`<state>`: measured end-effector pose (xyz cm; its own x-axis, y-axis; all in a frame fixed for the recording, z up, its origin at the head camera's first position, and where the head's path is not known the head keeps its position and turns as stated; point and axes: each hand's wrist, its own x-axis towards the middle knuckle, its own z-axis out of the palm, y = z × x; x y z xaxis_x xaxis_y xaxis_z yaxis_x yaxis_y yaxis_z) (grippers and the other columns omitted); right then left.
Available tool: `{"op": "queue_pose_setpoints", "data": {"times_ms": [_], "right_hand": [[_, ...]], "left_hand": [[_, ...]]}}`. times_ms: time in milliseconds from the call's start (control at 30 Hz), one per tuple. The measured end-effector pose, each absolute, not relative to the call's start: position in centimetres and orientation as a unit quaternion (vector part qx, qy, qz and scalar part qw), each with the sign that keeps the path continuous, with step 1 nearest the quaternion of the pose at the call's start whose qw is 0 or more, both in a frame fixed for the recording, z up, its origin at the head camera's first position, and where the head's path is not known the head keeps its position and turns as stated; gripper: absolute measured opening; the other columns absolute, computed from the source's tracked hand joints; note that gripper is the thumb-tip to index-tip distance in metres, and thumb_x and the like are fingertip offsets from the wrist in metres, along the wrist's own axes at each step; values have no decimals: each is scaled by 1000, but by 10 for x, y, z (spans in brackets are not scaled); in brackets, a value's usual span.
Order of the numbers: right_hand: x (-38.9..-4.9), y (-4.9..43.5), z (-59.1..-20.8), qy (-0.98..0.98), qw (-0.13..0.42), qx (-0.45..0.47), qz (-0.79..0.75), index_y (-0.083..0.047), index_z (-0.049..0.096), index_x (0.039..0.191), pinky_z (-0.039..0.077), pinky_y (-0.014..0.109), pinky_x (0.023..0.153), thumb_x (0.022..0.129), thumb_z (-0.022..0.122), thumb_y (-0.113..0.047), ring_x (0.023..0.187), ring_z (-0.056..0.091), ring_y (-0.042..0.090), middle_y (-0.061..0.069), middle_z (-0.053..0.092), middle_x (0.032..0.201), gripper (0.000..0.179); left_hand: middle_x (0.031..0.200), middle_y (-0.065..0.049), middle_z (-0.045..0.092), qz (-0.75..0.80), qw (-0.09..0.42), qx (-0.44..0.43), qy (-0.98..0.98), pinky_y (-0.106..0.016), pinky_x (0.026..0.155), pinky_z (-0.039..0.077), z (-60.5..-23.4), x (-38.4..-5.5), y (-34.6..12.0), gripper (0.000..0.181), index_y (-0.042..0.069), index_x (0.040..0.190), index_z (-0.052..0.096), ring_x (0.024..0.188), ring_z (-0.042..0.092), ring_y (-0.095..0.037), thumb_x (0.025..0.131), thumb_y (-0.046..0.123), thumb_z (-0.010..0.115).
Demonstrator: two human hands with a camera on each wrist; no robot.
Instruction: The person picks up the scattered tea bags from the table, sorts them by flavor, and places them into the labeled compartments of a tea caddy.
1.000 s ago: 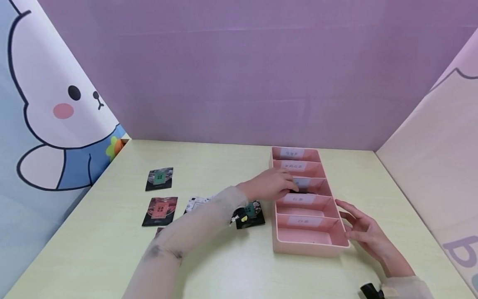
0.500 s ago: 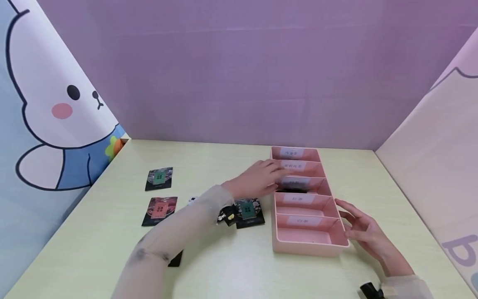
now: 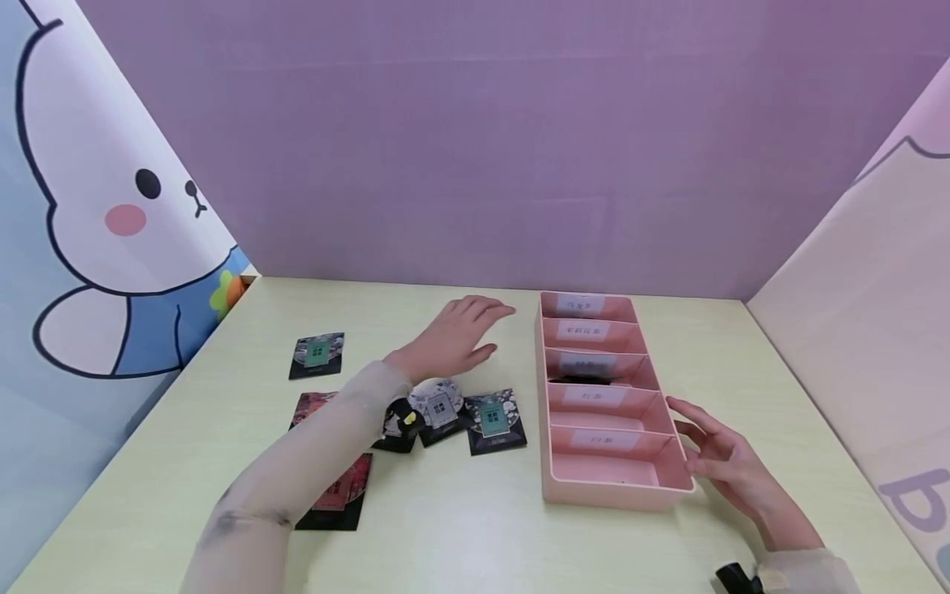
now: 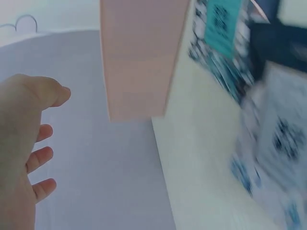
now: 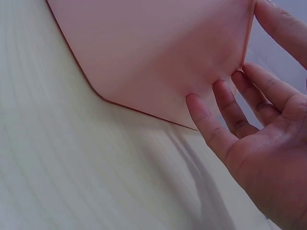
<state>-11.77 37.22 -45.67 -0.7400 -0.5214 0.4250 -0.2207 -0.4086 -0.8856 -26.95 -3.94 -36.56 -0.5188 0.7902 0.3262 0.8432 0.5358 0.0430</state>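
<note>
My left hand (image 3: 453,337) hovers over the table left of the pink divided box (image 3: 618,493), its fingers extended and holding nothing. In the left wrist view, that hand (image 4: 24,139) shows its thumb and fingertips apart, with the box's end beyond. My right hand (image 3: 723,462) touches the box's right side near the front corner; in the right wrist view its fingertips (image 5: 195,101) rest against the pink wall. A black packet (image 3: 582,380) lies in the middle compartment. Nearest below my left hand are a white-and-black packet (image 3: 441,410) and a green-labelled packet (image 3: 495,422).
A green-labelled packet (image 3: 317,355) lies at the back left. Red-labelled packets, one of them a red packet (image 3: 349,495) at the front, lie partly under my left sleeve (image 3: 297,470). Paper labels (image 3: 594,397) mark the box's compartments. A purple backdrop (image 3: 475,165) closes off the table's far edge.
My left hand has let go of the black packet in the middle compartment and moved left, out of the box. More packets show beside the left sleeve. The right hand stays put.
</note>
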Motion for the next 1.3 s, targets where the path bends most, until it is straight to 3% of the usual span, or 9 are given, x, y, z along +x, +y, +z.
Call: {"op": "queue_pose_setpoints", "data": {"times_ms": [767, 1300], "right_hand": [[-118, 374, -459, 528, 101, -351, -767, 7, 24, 154, 39, 29, 108, 90, 47, 24, 138, 41, 19, 2, 30, 159, 70], [-122, 377, -463, 530, 100, -353, -765, 4, 26, 154, 42, 30, 105, 89, 46, 26, 137, 43, 19, 1, 30, 159, 71]], "left_hand": [[144, -20, 42, -99, 119, -313, -937, -60, 104, 31, -384, -303, -147, 63, 5, 149, 35, 132, 38, -41, 97, 22, 65], [147, -28, 27, -103, 67, -186, -975, -69, 103, 21, -408, -312, -229, 62, 7, 150, 32, 133, 27, -51, 98, 25, 61]]}}
